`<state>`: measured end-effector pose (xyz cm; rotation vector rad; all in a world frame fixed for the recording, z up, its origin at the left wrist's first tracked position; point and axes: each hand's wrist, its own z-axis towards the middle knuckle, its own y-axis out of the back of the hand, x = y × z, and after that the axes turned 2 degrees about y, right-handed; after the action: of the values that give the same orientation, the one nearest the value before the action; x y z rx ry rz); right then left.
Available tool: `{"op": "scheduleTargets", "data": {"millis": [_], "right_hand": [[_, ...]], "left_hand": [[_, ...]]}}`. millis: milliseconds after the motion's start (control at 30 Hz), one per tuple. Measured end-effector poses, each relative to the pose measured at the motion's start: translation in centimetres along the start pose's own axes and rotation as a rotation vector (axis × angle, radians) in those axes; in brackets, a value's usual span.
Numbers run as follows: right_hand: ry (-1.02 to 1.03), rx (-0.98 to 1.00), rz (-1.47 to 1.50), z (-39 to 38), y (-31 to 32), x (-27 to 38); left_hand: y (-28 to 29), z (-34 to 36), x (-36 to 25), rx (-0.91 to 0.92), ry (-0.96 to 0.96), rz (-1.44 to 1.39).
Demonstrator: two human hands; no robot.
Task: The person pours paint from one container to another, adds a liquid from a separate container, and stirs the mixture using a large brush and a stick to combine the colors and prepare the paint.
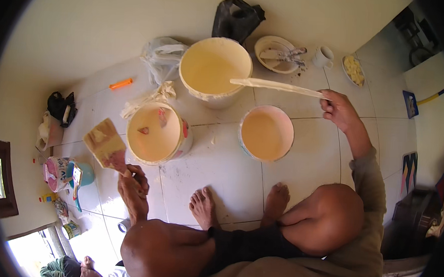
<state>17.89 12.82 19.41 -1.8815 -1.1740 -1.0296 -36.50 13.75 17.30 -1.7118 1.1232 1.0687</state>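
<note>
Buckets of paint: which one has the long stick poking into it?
The big bucket farthest from the person. The stick held by the right hand reaches over its rim; the two nearer buckets have none.

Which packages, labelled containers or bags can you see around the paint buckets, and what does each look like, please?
Black plastic bag: against the wall, behind the big bucket, crumpled.
Clear plastic bag: left of the big bucket, crinkled.
Labelled bucket: centre-left, round, cream inside, red-and-white label.
Labelled pouch: far left on the floor, pink and white.
Small tin: lower left, round, printed label.

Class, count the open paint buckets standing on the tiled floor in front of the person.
3: the largest bucket at the back, a second bucket front left, a third bucket front right. None seems hidden.
</note>
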Motion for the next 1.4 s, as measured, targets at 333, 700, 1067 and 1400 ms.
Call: {"op": "scheduleTargets", "data": {"millis": [333, 700, 1067, 1400], "right_hand": [[0.767, 0.097, -1.132, -6.7, -4.7, -1.5], [0.751, 0.548, -1.404, -6.3, -7.8, -4.3], [0.783, 0.335, -1.628, -6.6, -7.4, -3.8], [0.721, 0.188, -1.482, -6.8, -6.4, -4.8]], "left_hand": [[0.1, -1.4, -2.2, 0.101, -0.093, 0.228], [-9.1, -9.8, -14.6, 0.838, 0.119, 1.141], [-12.6, -11.6, -16.9, 0.849, 0.253, 1.326], [-4.5, -6.3, -10.7, 0.684, 0.041, 0.944]]}}
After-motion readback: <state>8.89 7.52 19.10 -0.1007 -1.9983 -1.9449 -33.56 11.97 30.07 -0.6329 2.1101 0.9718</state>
